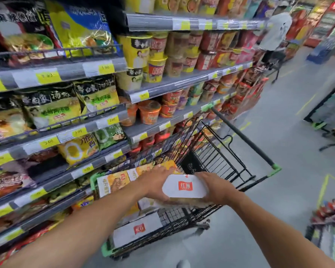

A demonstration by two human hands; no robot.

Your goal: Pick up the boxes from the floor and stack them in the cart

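White box [185, 187] with a red square logo reading "红派" is held over the near end of the black wire cart [211, 149], above the load already in it. The left hand [157, 182] grips its left end and the right hand [215, 187] its right end, fingers of both curled round the edges. Just beside the left hand, yellow-orange printed boxes [112, 182] lie in the cart; their writing is too blurred to read. Lower down, behind the cart's wire side, sits another white carton [137, 229] with a red logo. Shelves [182, 82] on the left hold noodle packs and cups [149, 111], with yellow price tags [48, 142] reading 3.00, 2.00 and 1.50.
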